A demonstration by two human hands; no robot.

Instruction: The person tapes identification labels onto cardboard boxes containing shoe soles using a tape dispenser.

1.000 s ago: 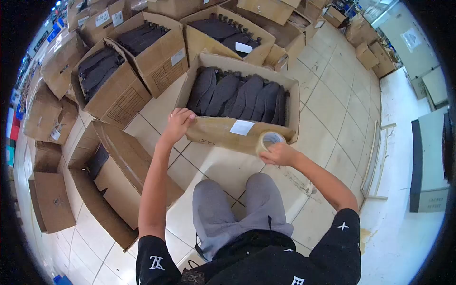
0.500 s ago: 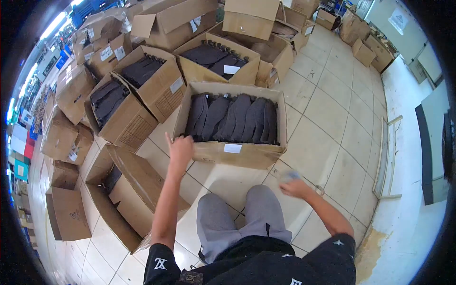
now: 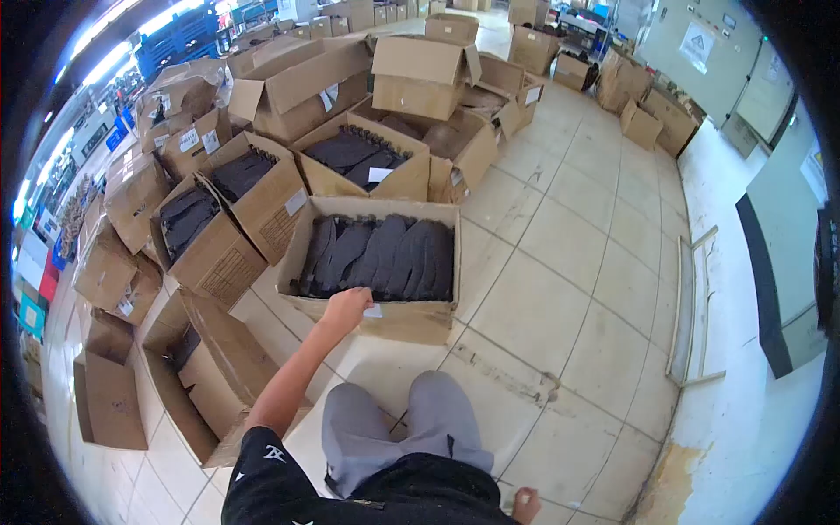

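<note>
While the person sat low on the pale tiled floor (image 3: 560, 262), the left hand (image 3: 346, 306) rested on the near rim of an open brown cardboard box (image 3: 411, 322), fingers curled together over the edge right beside a small white label (image 3: 374, 311). The box lay directly ahead of that hand, its long axis running crosswise, left to right, with its open top facing up. Just beyond the knuckles, a row of dark grey shoe-sole pieces (image 3: 376, 256) stood on edge, packed side by side, each piece's length pointing away from the hand toward the far wall of the box. The right hand (image 3: 525, 505) was down at the lower edge of the view, well apart from the box; only a little of it showed, so I could not tell whether it was closed or spread. To the left of the resting hand and beyond it sat more open cardboard boxes (image 3: 219, 236) holding similar dark pieces.
</note>
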